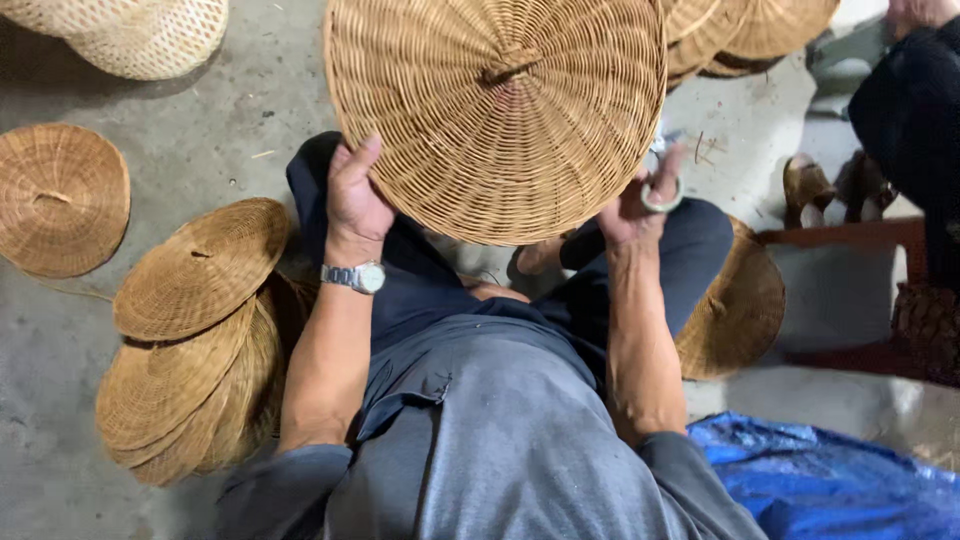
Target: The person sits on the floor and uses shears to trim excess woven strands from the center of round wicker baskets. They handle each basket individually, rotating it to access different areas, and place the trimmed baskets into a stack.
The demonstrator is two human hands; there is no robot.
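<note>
The person is holding a round woven rattan lid (497,110) up at the top centre of the frame. The left hand (355,195) is clamping its lower left rim, steadying it flat-on for inspection. The right hand (640,205) is closing around scissors (660,185) at the lower right rim. A stack of finished lids (190,340) is crowding the lower left; bare concrete floor (230,130) is lying open above it.

Both forearms raised forward from the lap, bare below grey sleeves, elbows bent. Left hand (355,195) curled shut, thumb up and knuckles toward the camera, a metal wristwatch (354,276) on the wrist. Right hand (640,205) gripping too, a finger through a pale loop, wrist turned inward.
</note>
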